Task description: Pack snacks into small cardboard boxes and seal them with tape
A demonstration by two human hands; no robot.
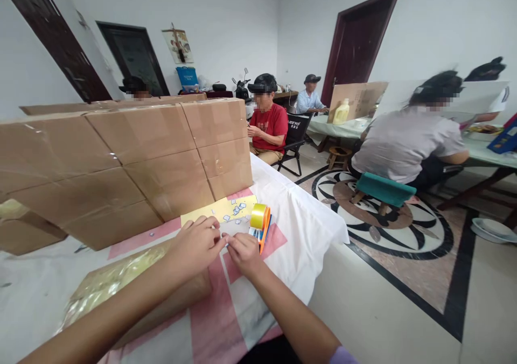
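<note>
My left hand [201, 241] and my right hand [244, 252] meet fingertip to fingertip above the table, each closed in a pinch. Whatever is between the fingertips is too small to make out. Just beyond them lies a yellow sheet [197, 213] with several small pale square pieces [237, 210] on it. To the right of my right hand stands an orange tape dispenser [266, 228] with a roll of yellowish tape [257, 215]. Beneath my left forearm sits a cardboard box [189, 288] with shiny clear film [109, 278] over its top, partly hidden by the arm.
Stacked cardboard boxes [153, 159] form a wall along the far left of the table. The white and pink tablecloth [299, 208] hangs over the right edge. A person in a red shirt [269, 130] sits beyond; others work at tables on the right, near a green-topped stool [385, 189].
</note>
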